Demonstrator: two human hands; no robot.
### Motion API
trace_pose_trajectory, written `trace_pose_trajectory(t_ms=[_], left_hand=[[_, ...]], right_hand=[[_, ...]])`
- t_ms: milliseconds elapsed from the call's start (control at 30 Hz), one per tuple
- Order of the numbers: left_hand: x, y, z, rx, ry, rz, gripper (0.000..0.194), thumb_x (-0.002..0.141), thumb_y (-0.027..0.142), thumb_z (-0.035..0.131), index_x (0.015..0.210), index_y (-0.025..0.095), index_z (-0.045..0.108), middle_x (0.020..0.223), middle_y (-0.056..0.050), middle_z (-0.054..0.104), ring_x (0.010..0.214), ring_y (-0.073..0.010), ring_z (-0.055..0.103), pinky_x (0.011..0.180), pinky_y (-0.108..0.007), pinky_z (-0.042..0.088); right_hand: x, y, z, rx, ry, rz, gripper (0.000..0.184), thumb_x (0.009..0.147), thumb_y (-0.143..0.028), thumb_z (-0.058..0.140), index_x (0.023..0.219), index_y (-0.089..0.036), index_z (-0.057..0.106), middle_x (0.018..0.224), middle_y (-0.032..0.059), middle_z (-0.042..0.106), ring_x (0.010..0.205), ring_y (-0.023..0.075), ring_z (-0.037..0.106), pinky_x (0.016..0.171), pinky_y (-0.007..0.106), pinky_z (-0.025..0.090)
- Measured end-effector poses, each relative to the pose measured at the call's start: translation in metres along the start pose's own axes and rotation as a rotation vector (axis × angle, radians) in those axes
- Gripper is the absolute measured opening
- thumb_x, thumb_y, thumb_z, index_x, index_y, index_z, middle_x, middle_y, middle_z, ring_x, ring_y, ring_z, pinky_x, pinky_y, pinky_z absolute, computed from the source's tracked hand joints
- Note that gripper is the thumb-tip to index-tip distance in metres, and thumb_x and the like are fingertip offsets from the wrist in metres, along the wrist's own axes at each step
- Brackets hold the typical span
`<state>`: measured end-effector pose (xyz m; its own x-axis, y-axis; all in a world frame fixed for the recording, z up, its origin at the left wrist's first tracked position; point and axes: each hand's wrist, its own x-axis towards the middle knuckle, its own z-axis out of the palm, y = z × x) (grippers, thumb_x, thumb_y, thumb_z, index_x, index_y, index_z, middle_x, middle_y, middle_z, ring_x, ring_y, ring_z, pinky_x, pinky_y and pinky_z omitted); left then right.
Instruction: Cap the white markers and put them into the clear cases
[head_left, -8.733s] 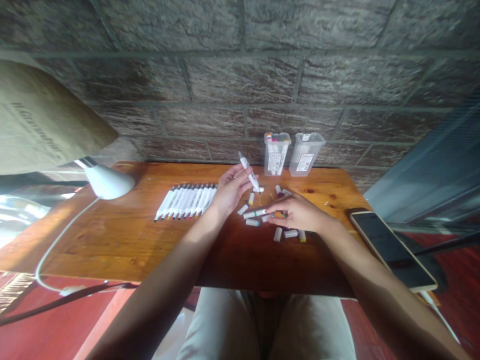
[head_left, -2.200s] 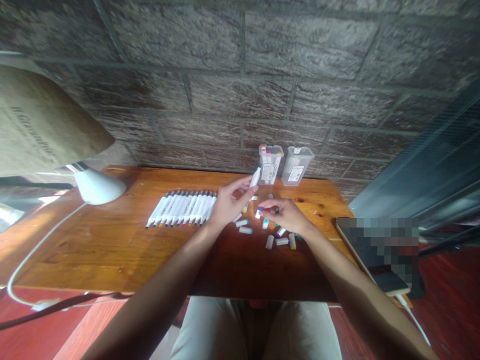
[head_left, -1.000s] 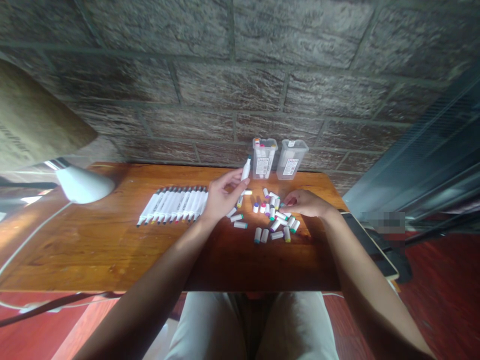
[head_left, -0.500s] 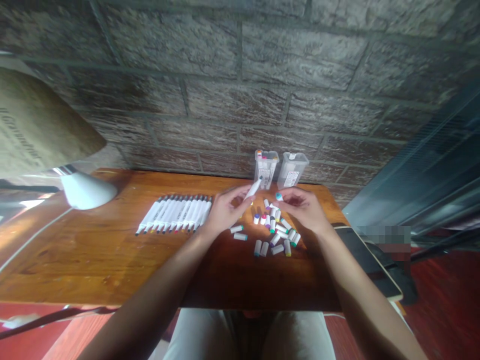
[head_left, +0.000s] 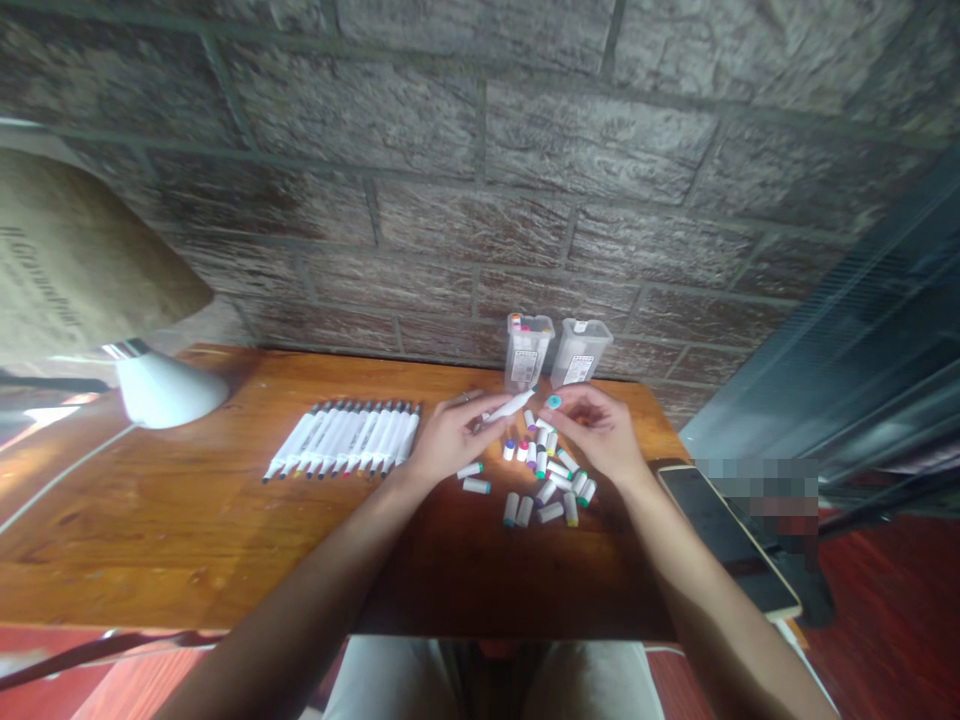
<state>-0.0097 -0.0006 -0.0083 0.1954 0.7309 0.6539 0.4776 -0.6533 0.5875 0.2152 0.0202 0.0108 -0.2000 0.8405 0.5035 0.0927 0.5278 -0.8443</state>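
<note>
A white marker with a dark tip is pinched in my left hand, its tip pointing up and to the right. Between the fingertips of my right hand is a marker cap, its teal end facing me. The cap and the marker's tip are close together but apart. Below my hands lie several loose marker caps, white with coloured ends; a few stand upright. To the left, a row of uncapped white markers rests side by side on the wooden table.
Two clear plastic containers stand at the back against the brick wall; the left one has some caps inside. A lamp occupies the far left. On the right edge lies a dark-screened tablet.
The marker in my left hand has tipped flatter, towards the right. My right hand has turned the cap so its teal end faces me more. The view has shifted slightly.
</note>
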Motion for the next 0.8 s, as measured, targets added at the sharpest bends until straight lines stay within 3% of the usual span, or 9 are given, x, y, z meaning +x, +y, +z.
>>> trace_pose_trajectory(t_ms=[133, 233, 333, 500, 800], left_hand=[[0.001, -0.001, 0.001, 0.007, 0.014, 0.010, 0.030, 0.090, 0.031, 0.065, 0.119, 0.024, 0.070, 0.106, -0.005, 0.075, 0.088, -0.0168, 0.070, 0.077, -0.025, 0.053], [0.002, -0.004, 0.001, 0.018, 0.098, -0.001, 0.029, 0.089, 0.031, 0.066, 0.116, 0.022, 0.071, 0.097, -0.004, 0.075, 0.083, -0.0162, 0.069, 0.076, -0.025, 0.053], [0.003, -0.006, -0.001, 0.029, 0.174, -0.016, 0.029, 0.087, 0.031, 0.068, 0.115, 0.021, 0.071, 0.090, -0.003, 0.074, 0.078, -0.0141, 0.067, 0.075, -0.024, 0.053], [0.004, -0.006, -0.002, 0.026, 0.202, -0.026, 0.030, 0.086, 0.032, 0.069, 0.113, 0.020, 0.072, 0.094, -0.003, 0.076, 0.075, -0.0134, 0.066, 0.074, -0.024, 0.053], [0.005, -0.008, 0.000, 0.014, 0.208, -0.019, 0.031, 0.085, 0.033, 0.070, 0.113, 0.020, 0.072, 0.091, -0.004, 0.076, 0.076, -0.0147, 0.068, 0.076, -0.025, 0.054]], right_hand=[[-0.001, 0.003, 0.000, -0.019, -0.028, 0.027, 0.024, 0.076, -0.034, 0.080, 0.095, -0.021, 0.071, 0.082, 0.0025, 0.072, 0.071, 0.0148, 0.066, 0.065, 0.027, 0.051], [-0.002, 0.007, 0.002, -0.047, -0.175, 0.084, 0.026, 0.078, -0.035, 0.077, 0.098, -0.019, 0.071, 0.087, 0.0055, 0.075, 0.075, 0.0176, 0.069, 0.068, 0.029, 0.052], [-0.005, 0.009, 0.007, -0.153, -0.320, 0.042, 0.020, 0.080, -0.030, 0.074, 0.095, -0.018, 0.072, 0.090, 0.0058, 0.075, 0.078, 0.0175, 0.068, 0.072, 0.029, 0.052], [-0.010, 0.011, 0.015, -0.317, -0.552, -0.006, 0.020, 0.080, -0.019, 0.070, 0.100, -0.019, 0.073, 0.088, 0.0032, 0.075, 0.076, 0.0157, 0.068, 0.071, 0.026, 0.051], [-0.012, 0.020, 0.017, -0.461, -0.619, -0.020, 0.020, 0.085, -0.021, 0.067, 0.104, -0.019, 0.072, 0.098, 0.0060, 0.077, 0.074, 0.0155, 0.068, 0.075, 0.028, 0.051]])
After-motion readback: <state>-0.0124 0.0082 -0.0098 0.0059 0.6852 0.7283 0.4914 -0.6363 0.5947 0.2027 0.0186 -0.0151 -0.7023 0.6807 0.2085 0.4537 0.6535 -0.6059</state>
